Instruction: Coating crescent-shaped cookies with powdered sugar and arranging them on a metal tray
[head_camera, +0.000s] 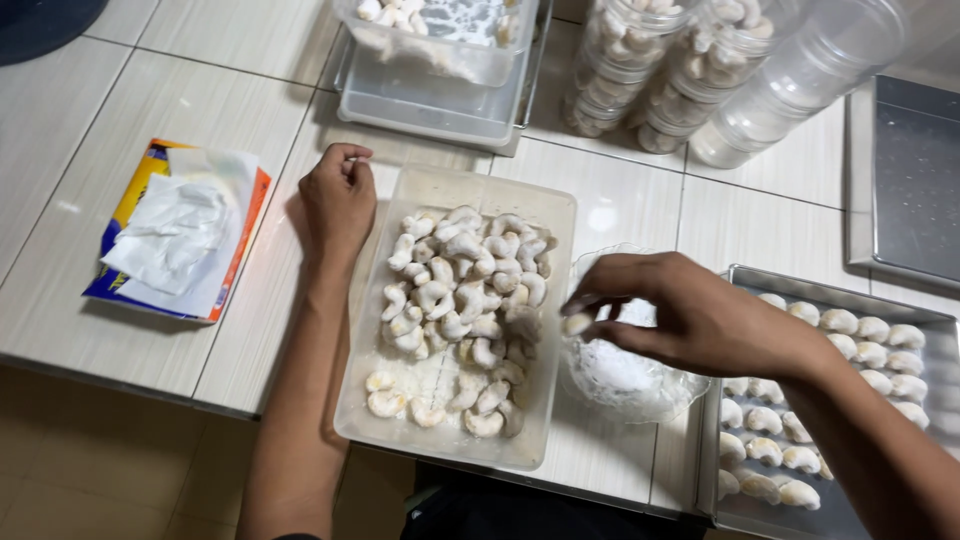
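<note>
The right hand (690, 315) pinches a crescent cookie (577, 323) in its fingertips, just above the sugar bowl (625, 375). Just left of the bowl lies the tub (455, 320) of coated cookies, the baking tray (830, 400) to its right. The left hand (338, 200) rests curled and empty on the tabletop (230, 90) at the tub's far-left corner.

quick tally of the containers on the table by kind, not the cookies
Clear round jars: 3
Rectangular plastic tubs, one with sugared crescents and one at the top: 2
Metal baking trays: 2
Small clear bowl of sugar under the right hand: 1
Total: 8
</note>
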